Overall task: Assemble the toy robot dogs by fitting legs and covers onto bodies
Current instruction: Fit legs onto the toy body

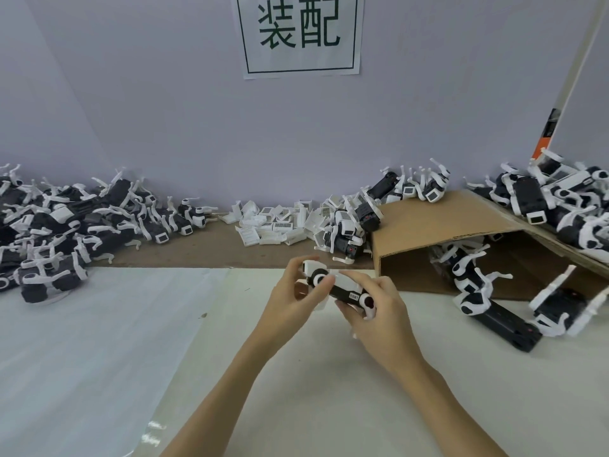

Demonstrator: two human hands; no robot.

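From the head view, the job looks well underway but far from finished: a big heap of black-and-white dogs [49,225] lies along the left of the counter [99,341], more dogs [560,199] are piled on and beside a tipped cardboard box [438,225] at right, and a cluster of loose white covers [276,225] waits near the wall, so plenty of fitting seems left. Which heap is finished I cannot tell. One toy dog body [339,288] is held above the counter centre between both hands. The left hand [296,298] is curled around its front end, fingers closed on the white head part. The right hand [379,311] grips the rear, thumb pressing on top, fingers wrapped under, near a white leg hub
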